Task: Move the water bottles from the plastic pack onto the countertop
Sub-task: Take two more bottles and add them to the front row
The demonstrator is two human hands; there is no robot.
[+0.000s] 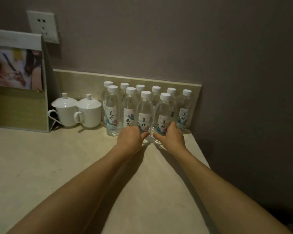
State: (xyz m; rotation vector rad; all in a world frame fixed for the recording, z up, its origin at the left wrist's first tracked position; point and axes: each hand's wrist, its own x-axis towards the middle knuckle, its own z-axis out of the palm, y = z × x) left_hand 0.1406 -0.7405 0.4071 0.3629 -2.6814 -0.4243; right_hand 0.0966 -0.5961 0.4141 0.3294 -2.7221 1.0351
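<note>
While head view shows both front water bottles (145,114) upright on countertop (57,157), we note left hand (129,138) wraps one base, right hand (172,135) wraps other bottle (164,114); full, likely heavy, slick; we'd hold mid-label; pack unseen.

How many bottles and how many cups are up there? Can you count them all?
Bottles: 10
Cups: 2
Total: 12
</note>
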